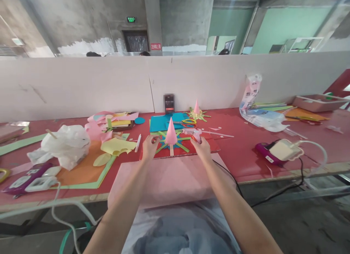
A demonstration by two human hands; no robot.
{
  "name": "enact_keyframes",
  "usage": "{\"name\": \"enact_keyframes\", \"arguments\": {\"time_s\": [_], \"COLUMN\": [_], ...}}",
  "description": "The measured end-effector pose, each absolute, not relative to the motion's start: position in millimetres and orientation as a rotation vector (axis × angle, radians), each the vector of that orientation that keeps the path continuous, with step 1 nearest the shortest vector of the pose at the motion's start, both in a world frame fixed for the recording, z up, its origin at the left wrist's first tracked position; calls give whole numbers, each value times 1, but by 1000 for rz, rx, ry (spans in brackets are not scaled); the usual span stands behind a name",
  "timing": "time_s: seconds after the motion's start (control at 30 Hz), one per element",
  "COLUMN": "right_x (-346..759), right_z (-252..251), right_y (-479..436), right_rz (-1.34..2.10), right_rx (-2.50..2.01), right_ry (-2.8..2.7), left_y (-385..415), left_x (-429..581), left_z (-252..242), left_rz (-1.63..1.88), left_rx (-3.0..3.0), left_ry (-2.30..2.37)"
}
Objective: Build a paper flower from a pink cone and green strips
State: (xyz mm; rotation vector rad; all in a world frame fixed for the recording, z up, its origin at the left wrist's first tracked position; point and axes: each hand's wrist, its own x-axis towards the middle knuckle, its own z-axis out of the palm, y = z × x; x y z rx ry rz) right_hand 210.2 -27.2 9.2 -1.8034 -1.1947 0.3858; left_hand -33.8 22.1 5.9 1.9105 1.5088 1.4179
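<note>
A pink paper cone stands upright on a star of green and blue paper strips, on a red sheet near the table's front edge. My left hand rests just left of the cone, fingers curled in a pinch on a small piece I cannot make out. My right hand is to the cone's right, closed around a pink and white glue gun whose nozzle points toward the cone. A large pink sheet lies under my forearms.
A second pink cone on a strip star stands at the back with scissors on blue paper. Paper scraps, a white plastic bag and a purple device are left; another purple device with cables is right. A partition wall runs behind.
</note>
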Motion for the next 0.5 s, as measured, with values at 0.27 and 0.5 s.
{"name": "enact_keyframes", "arguments": {"time_s": [0.27, 0.5], "right_x": [205, 204], "right_z": [6, 3], "right_y": [-26, -25], "right_rz": [295, 232], "right_rx": [-1994, -2017], "right_ry": [-1461, -1538], "left_y": [20, 21], "left_x": [-16, -19], "left_z": [-2, -3], "left_rz": [904, 838], "left_rx": [2212, 2220], "left_ry": [1294, 1307]}}
